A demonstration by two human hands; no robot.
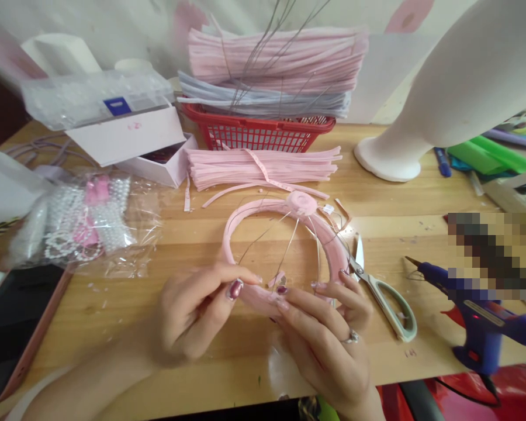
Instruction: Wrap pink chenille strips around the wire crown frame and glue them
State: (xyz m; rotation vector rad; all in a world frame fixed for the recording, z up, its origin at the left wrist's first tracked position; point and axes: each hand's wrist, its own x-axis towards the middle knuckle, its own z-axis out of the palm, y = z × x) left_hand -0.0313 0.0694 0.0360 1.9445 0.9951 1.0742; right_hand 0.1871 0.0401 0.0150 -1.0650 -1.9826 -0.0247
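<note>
A pink-wrapped ring (336, 257) is held just above the wooden table, with a round pink pad (302, 203) on its far side. Thin wires (288, 248) fan from the pad across the opening towards me. My right hand (326, 339) is closed on the ring's near edge, fingers along the band and thumb side partly hidden. At the near left of the band, my left hand (197, 310) has thumb and forefinger pinched together on it. A small pink scrap (277, 279) shows by the right fingertips. Scissors (383, 295) lie just right of the ring.
A blue glue gun (477, 310) stands at the right. Behind the ring are a bundle of pink pipe cleaners (263, 166) and a red basket (258, 131). On the left lie a bag of pearl beads (87, 222) and a phone (20, 327). A white mannequin form (438, 88) rises at the back right.
</note>
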